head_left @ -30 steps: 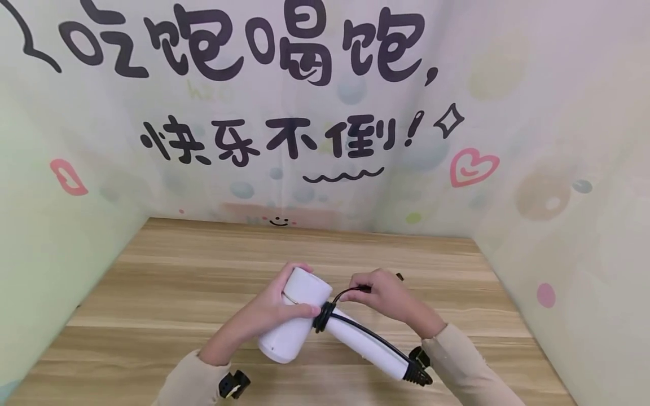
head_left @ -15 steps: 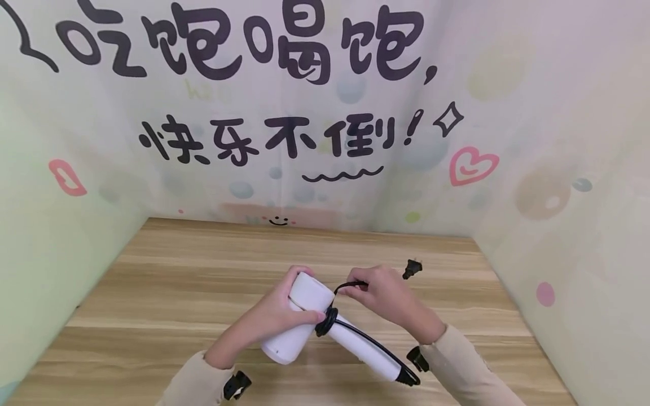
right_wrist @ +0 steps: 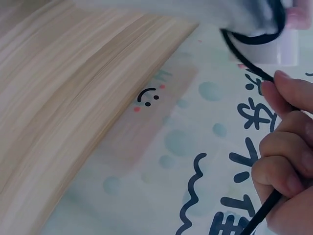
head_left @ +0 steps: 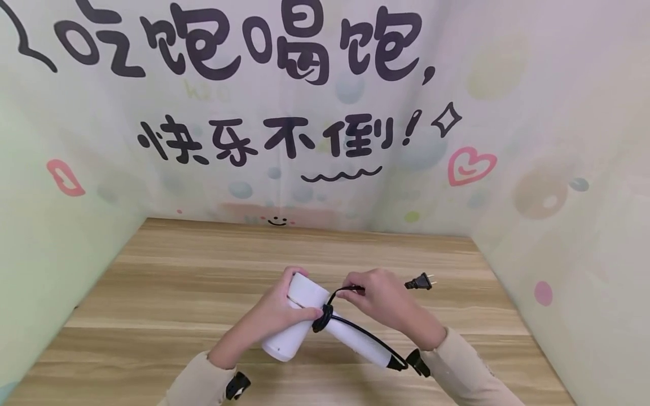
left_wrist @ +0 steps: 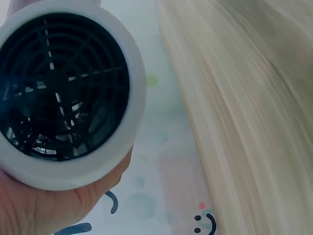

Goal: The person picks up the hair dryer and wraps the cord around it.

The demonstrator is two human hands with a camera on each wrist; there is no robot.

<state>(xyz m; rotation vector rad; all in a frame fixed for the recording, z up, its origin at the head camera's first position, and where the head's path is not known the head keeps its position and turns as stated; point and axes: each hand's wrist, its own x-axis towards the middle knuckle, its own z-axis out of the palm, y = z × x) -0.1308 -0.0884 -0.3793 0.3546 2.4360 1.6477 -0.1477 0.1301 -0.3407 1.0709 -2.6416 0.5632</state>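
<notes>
My left hand [head_left: 276,310] grips the white barrel of a hair dryer [head_left: 282,341], thumb across its side near the handle. In the left wrist view the dryer's round dark grille [left_wrist: 63,88] faces the camera. Black cord [head_left: 323,320] is wound in a bundle around the top of the handle, and one stretch runs down to the handle's end. My right hand [head_left: 386,299] pinches the cord's free part between thumb and forefinger, other fingers curled around it. Beyond that hand sticks out the two-pin plug [head_left: 420,281]. In the right wrist view the cord [right_wrist: 244,58] leads up to the dryer.
A wood-grain table [head_left: 178,270] lies under the hands. Pale printed cloth walls [head_left: 284,186] with dark lettering stand at the back and sides. Black bands with cameras [head_left: 237,385] sit on both wrists.
The plug has come into view beyond my right hand and swung round to point right. The dryer's handle end has shifted slightly left and up. Both hands keep their hold.
</notes>
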